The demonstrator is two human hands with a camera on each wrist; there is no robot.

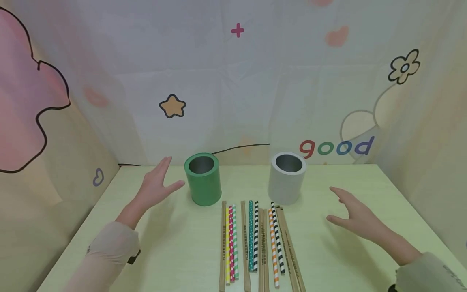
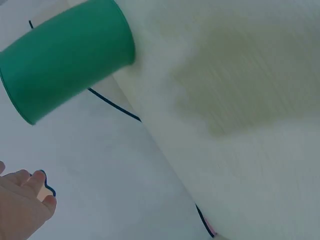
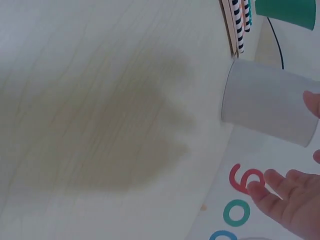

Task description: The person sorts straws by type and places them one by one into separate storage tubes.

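Observation:
My left hand (image 1: 157, 187) hovers over the table just left of a green cup (image 1: 205, 186), fingers and thumb spread apart, holding nothing. To the right of a light grey cup (image 1: 286, 184), my right hand (image 1: 359, 215) is also held above the table with thumb and fingers parted and nothing between them. Both cups stand upright and look hollow inside. In front of them lies a row of patterned paper straws (image 1: 233, 243) and slim brown paper-wrapped sticks (image 1: 263, 251). The right wrist view shows the grey cup (image 3: 270, 102) near the right fingers.
The pale wood-grain table (image 1: 175, 251) ends at a printed cloth backdrop (image 1: 226, 101) behind the cups. Cloth also hangs along the left and right sides. The straws and sticks lie lengthwise, pointing from the near edge towards the cups.

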